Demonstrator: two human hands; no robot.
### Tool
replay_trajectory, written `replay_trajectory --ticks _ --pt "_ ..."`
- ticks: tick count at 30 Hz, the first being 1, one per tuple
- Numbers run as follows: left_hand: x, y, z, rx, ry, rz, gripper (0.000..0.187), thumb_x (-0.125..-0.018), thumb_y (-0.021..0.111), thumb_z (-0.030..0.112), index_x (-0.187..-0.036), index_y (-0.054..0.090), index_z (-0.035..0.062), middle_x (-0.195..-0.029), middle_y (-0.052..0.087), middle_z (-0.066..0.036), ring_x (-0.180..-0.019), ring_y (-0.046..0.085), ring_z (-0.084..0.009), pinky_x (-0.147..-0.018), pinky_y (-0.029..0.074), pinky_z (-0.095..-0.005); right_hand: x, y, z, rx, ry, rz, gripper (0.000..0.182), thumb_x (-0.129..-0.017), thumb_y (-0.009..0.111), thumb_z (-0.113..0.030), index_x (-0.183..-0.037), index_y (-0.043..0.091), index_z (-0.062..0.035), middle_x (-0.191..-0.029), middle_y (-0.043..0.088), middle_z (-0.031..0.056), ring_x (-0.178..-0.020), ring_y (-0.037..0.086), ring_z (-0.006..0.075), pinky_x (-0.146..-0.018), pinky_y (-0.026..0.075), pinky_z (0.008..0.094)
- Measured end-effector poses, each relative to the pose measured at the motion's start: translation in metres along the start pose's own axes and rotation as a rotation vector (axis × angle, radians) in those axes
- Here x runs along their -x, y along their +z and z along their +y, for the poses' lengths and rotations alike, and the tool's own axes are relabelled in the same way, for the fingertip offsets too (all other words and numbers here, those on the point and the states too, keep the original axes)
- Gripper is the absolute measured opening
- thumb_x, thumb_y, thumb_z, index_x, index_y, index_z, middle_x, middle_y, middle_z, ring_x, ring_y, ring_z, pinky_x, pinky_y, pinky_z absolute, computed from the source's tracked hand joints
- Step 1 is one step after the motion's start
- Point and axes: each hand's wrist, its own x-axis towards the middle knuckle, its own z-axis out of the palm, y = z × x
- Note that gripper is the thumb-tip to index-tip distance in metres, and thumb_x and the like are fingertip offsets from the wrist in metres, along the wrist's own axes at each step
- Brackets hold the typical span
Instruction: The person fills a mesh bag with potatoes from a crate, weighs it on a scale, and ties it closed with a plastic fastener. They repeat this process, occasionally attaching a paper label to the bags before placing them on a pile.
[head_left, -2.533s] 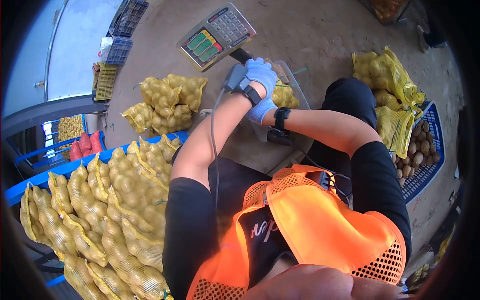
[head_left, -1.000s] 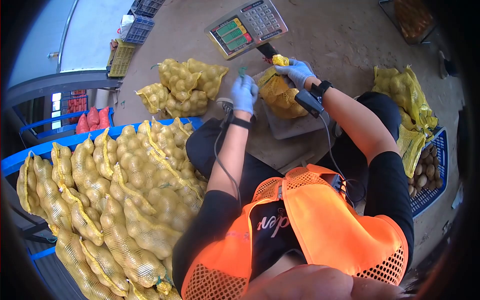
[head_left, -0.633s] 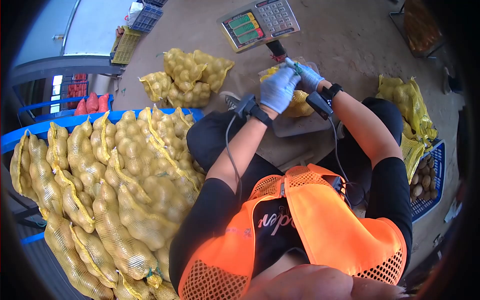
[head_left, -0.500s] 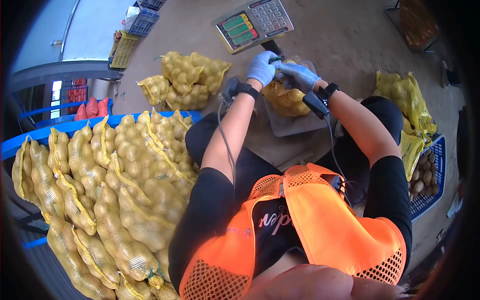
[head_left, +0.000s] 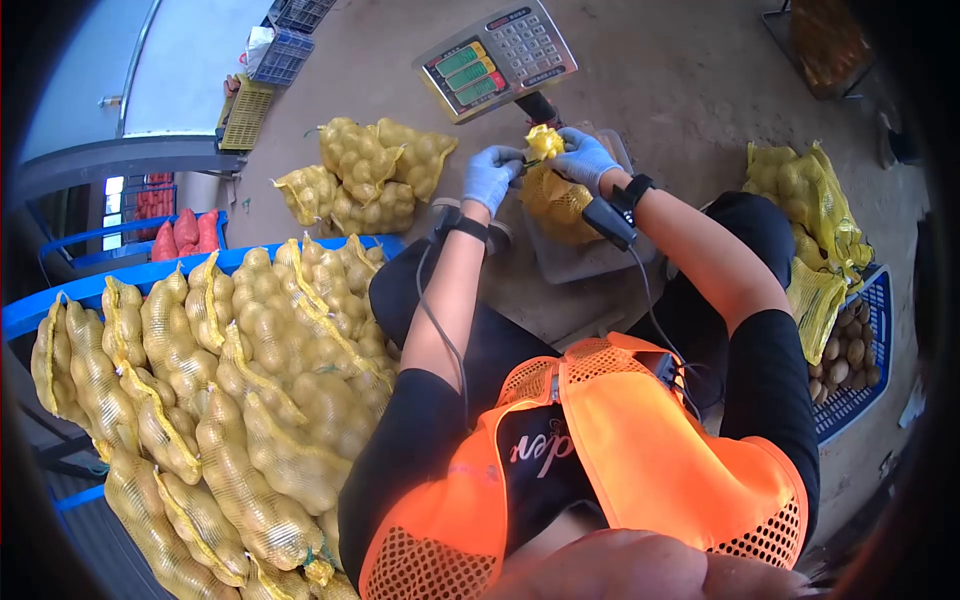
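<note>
Both hands (head_left: 540, 165) at net bag (head_left: 555, 200) neck, scale display (head_left: 494, 62) behind (filled bags (head_left: 250, 370) left)

Yellow mesh sack of potatoes (head_left: 556, 200) stands upright on the scale platform (head_left: 590, 258), neck bunched.

Filled yellow net sacks (head_left: 230, 380) lay stacked on a blue rack (head_left: 60, 300) at near left; a blue crate (head_left: 850, 360) of loose potatoes sat right.

To your left, the stacked potato sacks (head_left: 230, 390) block the way. The scale display (head_left: 493, 62) stands just behind the platform (head_left: 590, 255). Bare floor (head_left: 680, 90) beyond is free.
</note>
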Motion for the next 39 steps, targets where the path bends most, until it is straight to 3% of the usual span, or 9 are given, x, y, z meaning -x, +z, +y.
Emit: replay_trajectory --ticks 2,4,8,12,14,22,26,34,39 --pt "0.016 0.011 -0.013 0.135 -0.042 -0.002 0.014 -0.08 0.061 0.005 -0.095 0.062 0.0058 -0.08 0.063 -0.004 -0.063 0.057 -0.0107 -0.051 0.044 -0.0233 0.01 0.002 -0.02 -0.067 0.086 0.005 0.034 -0.072 0.069 -0.015 -0.102 0.059 -0.0025 -0.082 0.061 0.005 -0.07 0.058 0.0094 -0.059 0.046 0.0226" --pt "0.033 0.035 -0.018 0.912 -0.285 -0.068 0.012 -0.082 0.057 0.002 -0.093 0.06 0.0028 -0.077 0.063 -0.008 -0.056 0.058 -0.0118 -0.048 0.046 -0.0222 0.01 0.003 -0.023 -0.096 0.193 0.052 0.036 -0.073 0.069 -0.018 -0.104 0.059 -0.003 -0.083 0.062 0.0064 -0.072 0.059 0.0125 -0.06 0.047 0.0252" --pt "0.035 0.073 -0.025 0.762 -0.198 0.034 0.011 -0.082 0.057 0.002 -0.092 0.06 0.0026 -0.077 0.063 -0.007 -0.059 0.059 -0.0129 -0.05 0.047 -0.0233 0.004 0.007 -0.009 0.044 0.187 0.137 0.038 -0.073 0.069 -0.02 -0.105 0.059 -0.0029 -0.086 0.063 0.0079 -0.076 0.061 0.0153 -0.064 0.048 0.0275" --pt "0.015 0.074 -0.029 0.625 -0.191 0.024 0.019 -0.079 0.06 0.004 -0.099 0.06 0.0043 -0.087 0.062 -0.005 -0.079 0.061 -0.0194 -0.071 0.048 -0.0272 -0.015 0.005 0.014 0.123 0.105 0.213 0.031 -0.077 0.066 -0.012 -0.106 0.057 -0.0075 -0.08 0.059 0.0045 -0.064 0.056 0.0133 -0.051 0.045 0.025" --pt "0.005 0.064 -0.027 1.137 -0.405 -0.321 0.02 -0.081 0.056 0.011 -0.1 0.06 0.0053 -0.09 0.062 -0.004 -0.087 0.059 -0.0179 -0.081 0.045 -0.0273 -0.014 0.003 0.008 -0.107 0.167 0.158 0.034 -0.078 0.065 -0.01 -0.11 0.054 -0.007 -0.079 0.059 0.0047 -0.065 0.057 0.0133 -0.052 0.046 0.0252" --pt "0.009 0.08 -0.014 1.171 -0.406 0.012 0.023 -0.085 0.055 0.022 -0.1 0.06 0.0057 -0.095 0.062 -0.006 -0.091 0.057 -0.0185 -0.085 0.042 -0.029 0.011 0.001 -0.017 -0.414 0.307 0.06 0.021 -0.081 0.06 -0.009 -0.102 0.055 -0.0103 -0.067 0.054 0.0025 -0.055 0.049 0.0111 -0.05 0.042 0.024" --pt "-0.013 0.091 -0.044 1.176 -0.247 0.049 0.021 -0.087 0.054 0.019 -0.101 0.06 0.0053 -0.093 0.062 -0.007 -0.094 0.055 -0.0188 -0.087 0.041 -0.0297 0.011 0.0 -0.013 -0.393 0.251 0.06 0.033 -0.079 0.061 -0.013 -0.11 0.052 -0.0053 -0.083 0.059 0.0079 -0.074 0.058 0.0185 -0.063 0.047 0.0313" --pt "0.022 0.064 -0.002 1.289 -0.436 -0.077 0.006 -0.086 0.051 0.012 -0.086 0.056 0.0085 -0.066 0.053 0.003 -0.04 0.033 -0.0075 -0.04 0.029 -0.0217 0.02 0.001 -0.025 -0.397 0.285 -0.013 0.023 -0.08 0.063 -0.017 -0.099 0.056 -0.0063 -0.081 0.059 0.0068 -0.071 0.057 0.0154 -0.063 0.046 0.0279" --pt "0.026 0.059 0.005 1.136 -0.204 -0.138 0.008 -0.083 0.056 0.006 -0.09 0.058 0.0067 -0.07 0.056 0.001 -0.044 0.04 -0.006 -0.043 0.034 -0.0204 0.023 0.0 -0.021 -0.541 0.226 -0.105 0.023 -0.081 0.063 -0.016 -0.099 0.056 -0.0049 -0.084 0.062 0.0065 -0.074 0.059 0.0156 -0.063 0.046 0.0264"
